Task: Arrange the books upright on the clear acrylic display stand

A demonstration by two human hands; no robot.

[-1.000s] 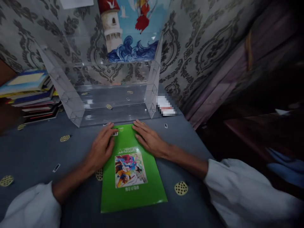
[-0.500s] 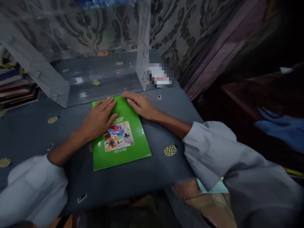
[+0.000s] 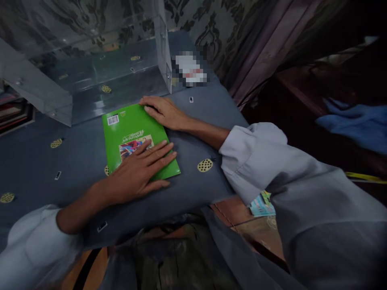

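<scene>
A thin green book [image 3: 130,123] lies shut on the dark grey tablecloth. Its cover print is upside down to me, with a barcode at the far left corner and a colourful picture that is partly hidden. My left hand [image 3: 139,169] lies flat across the near part of the cover, fingers spread over the picture and the right edge. At the far right corner my right hand [image 3: 165,112] rests on the book's edge, its fingers stretched out and slightly bent. Neither hand grips the book.
A clear plastic stand [image 3: 165,60] rises just behind the book. Stacked books [image 3: 15,112] sit at the far left. A blurred-out white item [image 3: 190,68] lies right of the stand. Beyond the table's right side is a blue cloth [image 3: 353,125]; a curtain [image 3: 260,52] hangs behind.
My left hand has slid from the far part of the cover toward me, uncovering the barcode and title. My right hand stays at the far right corner. The view has shifted.
</scene>
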